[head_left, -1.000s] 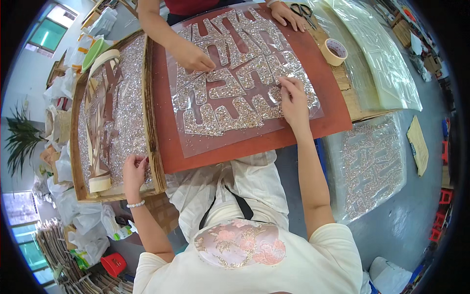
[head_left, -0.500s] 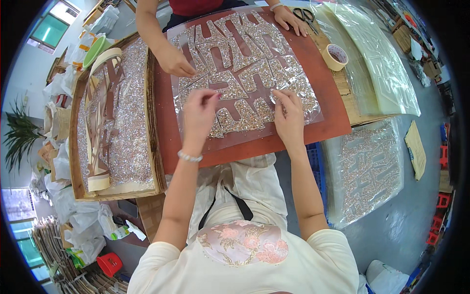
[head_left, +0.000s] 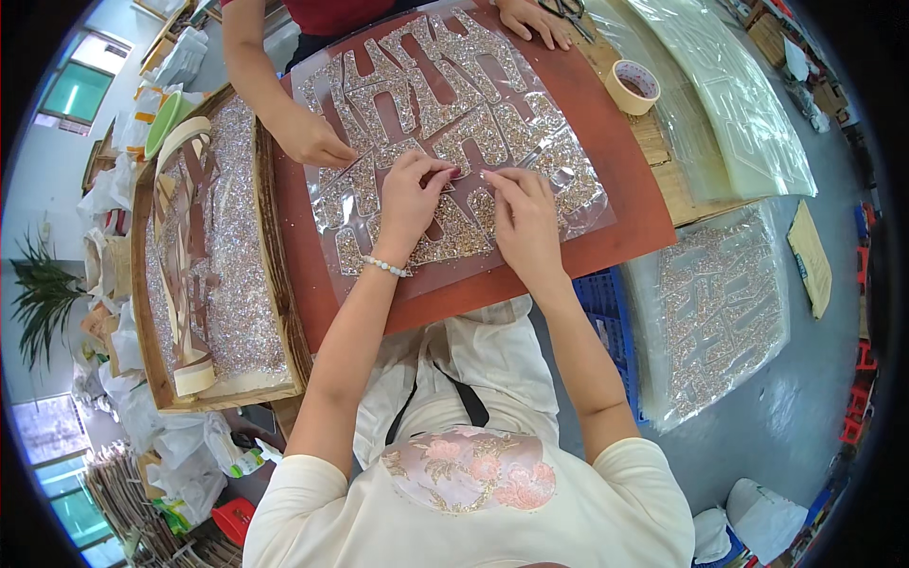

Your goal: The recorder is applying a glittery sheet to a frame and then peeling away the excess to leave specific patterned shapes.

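Observation:
My left hand (head_left: 409, 201) is over the middle of a clear sheet covered with sparkly, stone-studded cut-out shapes (head_left: 459, 239). Its thumb and fingertips are pinched together. Close by on the right, my right hand (head_left: 526, 216) also pinches at the fingertips, low over the same shapes. Whatever lies between the fingers of either hand is too small to make out. Beneath the sheet is a reddish-brown board (head_left: 620, 156). Across from me, another person's hand (head_left: 311, 138) pinches at the sheet's left side, while their other hand (head_left: 535, 19) rests by the board's far edge.
To the left stands a wooden tray (head_left: 275, 284) of glittering stones with cut strips (head_left: 194, 377) on top. A tape roll (head_left: 632, 87) and scissors (head_left: 571, 13) lie at the right, beside stacked clear sheets (head_left: 734, 104). Wrapped sparkly sheets (head_left: 724, 312) and a blue crate (head_left: 611, 327) are lower right.
My hands have come closer together, the left one moving right and the right one moving left. The whole view has shifted somewhat, with the board appearing further left and more tilted.

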